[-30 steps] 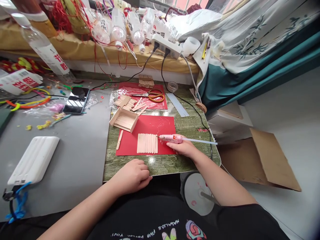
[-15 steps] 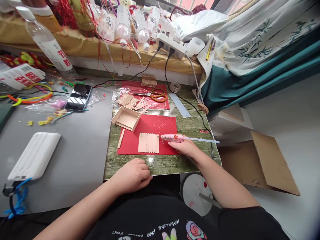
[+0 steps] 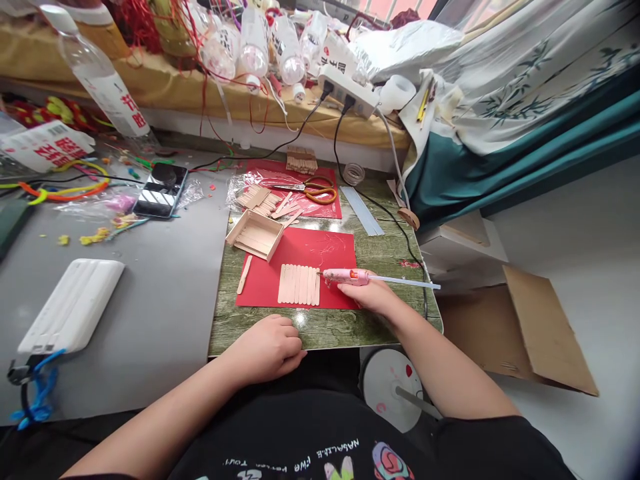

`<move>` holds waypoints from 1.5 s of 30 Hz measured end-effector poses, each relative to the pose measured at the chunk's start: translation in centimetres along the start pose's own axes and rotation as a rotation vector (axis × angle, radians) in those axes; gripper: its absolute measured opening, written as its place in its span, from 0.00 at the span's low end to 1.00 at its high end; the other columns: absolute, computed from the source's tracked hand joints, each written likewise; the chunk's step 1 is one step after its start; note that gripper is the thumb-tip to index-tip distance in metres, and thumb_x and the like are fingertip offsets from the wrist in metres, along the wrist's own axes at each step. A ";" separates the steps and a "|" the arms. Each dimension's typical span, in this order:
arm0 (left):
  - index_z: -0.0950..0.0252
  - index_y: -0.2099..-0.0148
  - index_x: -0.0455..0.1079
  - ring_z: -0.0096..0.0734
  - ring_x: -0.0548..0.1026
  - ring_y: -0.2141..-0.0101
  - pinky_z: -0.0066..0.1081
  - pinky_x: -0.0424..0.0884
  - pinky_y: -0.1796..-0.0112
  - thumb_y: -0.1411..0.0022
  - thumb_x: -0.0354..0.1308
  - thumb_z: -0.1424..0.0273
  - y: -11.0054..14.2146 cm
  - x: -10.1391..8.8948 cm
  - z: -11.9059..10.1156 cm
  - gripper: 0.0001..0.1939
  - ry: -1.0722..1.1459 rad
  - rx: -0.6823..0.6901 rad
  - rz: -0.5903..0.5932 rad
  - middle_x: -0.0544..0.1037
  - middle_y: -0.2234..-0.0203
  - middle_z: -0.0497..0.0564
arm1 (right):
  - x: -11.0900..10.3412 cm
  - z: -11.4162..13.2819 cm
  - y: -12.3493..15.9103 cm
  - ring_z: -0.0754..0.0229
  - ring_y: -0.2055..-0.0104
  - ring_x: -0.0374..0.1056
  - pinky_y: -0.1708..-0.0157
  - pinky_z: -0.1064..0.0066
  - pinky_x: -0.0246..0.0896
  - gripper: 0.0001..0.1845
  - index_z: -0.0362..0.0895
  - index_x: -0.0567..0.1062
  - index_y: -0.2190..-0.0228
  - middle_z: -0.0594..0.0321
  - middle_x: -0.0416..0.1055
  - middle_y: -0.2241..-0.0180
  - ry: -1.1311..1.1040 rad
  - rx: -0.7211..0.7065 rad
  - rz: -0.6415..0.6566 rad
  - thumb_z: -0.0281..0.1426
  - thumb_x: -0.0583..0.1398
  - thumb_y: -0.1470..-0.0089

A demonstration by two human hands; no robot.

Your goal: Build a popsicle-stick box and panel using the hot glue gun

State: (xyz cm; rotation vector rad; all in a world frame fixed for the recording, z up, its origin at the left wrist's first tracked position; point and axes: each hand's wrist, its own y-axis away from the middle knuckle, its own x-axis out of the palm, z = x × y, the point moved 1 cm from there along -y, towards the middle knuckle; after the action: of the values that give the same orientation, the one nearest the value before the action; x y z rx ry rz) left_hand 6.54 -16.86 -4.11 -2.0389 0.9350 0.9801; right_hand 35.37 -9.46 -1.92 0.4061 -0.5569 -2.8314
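On the red sheet (image 3: 293, 247), near the front of the green wood-grain table (image 3: 370, 257), we found a row of flat wooden sticks (image 3: 299, 285), side by side. Our right hand (image 3: 373, 295) was clamped around the handle of a pink glue gun (image 3: 345, 276), its nozzle at the upper end of the rightmost stick; we could not tell whether it touched. A pale glue stick (image 3: 405, 283) jutted from the gun's rear. Our left hand (image 3: 273, 343) rested at the table's front edge, fingers folded in, with nothing visible in it.

Handling, as we judged it: gun light and stiff, best held by the handle, clear of a probably hot nozzle. Sticks feather-light, smooth, stiff along their length, likely to snap if bent. We could not see whether they were joined, so we favoured taking the row by both outer edges, flat. The wooden tray (image 3: 257, 237), left of and behind the row, looked light too; its side walls seemed the safest grip.
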 end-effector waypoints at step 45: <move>0.61 0.73 0.65 0.33 0.69 0.72 0.37 0.62 0.67 0.27 0.55 0.67 -0.2 0.0 0.0 0.18 0.001 0.000 0.005 0.70 0.78 0.48 | -0.4 0.6 1.0 0.47 0.43 0.76 0.50 0.64 0.76 0.26 0.55 0.82 0.43 0.66 0.81 0.46 0.230 0.018 0.130 0.31 0.64 0.43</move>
State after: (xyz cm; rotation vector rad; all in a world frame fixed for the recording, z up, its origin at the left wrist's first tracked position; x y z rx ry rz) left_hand 6.66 -16.78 -4.03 -2.0382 0.9414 0.9818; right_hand 35.76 -10.01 -0.94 0.6634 -0.5402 -2.6110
